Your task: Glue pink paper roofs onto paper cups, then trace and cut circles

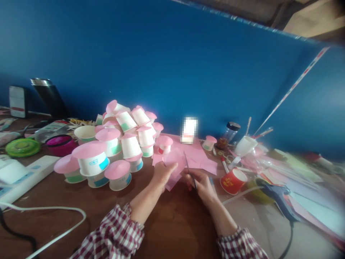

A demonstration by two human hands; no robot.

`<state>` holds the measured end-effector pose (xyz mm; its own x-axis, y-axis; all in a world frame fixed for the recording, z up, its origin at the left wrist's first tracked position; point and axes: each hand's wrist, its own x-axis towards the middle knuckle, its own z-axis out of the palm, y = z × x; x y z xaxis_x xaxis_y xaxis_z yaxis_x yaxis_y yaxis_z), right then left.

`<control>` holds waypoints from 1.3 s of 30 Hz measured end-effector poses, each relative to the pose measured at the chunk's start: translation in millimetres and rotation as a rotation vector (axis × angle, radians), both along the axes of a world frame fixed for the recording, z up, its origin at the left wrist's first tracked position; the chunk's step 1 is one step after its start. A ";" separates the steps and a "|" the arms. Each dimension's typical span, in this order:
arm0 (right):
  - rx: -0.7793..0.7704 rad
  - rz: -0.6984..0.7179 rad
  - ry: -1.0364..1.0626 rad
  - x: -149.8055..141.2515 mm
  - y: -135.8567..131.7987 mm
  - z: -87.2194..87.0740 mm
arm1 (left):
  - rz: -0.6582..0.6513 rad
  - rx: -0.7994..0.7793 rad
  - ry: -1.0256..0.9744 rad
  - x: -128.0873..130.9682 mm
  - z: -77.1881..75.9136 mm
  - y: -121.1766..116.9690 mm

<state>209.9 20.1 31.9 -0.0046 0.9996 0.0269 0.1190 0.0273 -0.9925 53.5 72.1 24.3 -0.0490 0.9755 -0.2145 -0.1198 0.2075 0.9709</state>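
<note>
My left hand (163,174) is closed on a piece of pink paper (175,158), with the thumb lying on top of it. In my right hand (201,183) is a pair of scissors (188,164), its blades pointing away from me beside the paper's right edge. Whether the blades touch the paper I cannot tell. Behind both hands lie larger pink sheets (198,153) on the table. To the left of my left hand, several upturned paper cups (130,145) with pink paper tops stand piled up.
At the right are a red paper cup (234,181), a glue gun (280,198) with its cord, and a jar (229,135). A power strip (32,172), a green lid (23,147) and a dark flask (50,97) are at the left. A blue wall (151,64) rises behind.
</note>
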 end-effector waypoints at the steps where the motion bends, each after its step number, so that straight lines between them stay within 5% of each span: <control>1: 0.000 -0.001 0.005 0.0 0.0 -0.1 | -0.004 0.001 0.003 -0.1 0.4 -0.1; 39: 0.018 0.017 -0.041 1.0 -1.7 2.0 | -0.012 0.020 0.012 -2.0 -3.5 4.5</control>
<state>210.9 18.4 33.9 -0.0232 0.9988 0.0439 0.1587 0.0470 -0.9862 51.5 76.6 20.7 -0.0401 0.9801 -0.1943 -0.1062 0.1892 0.9762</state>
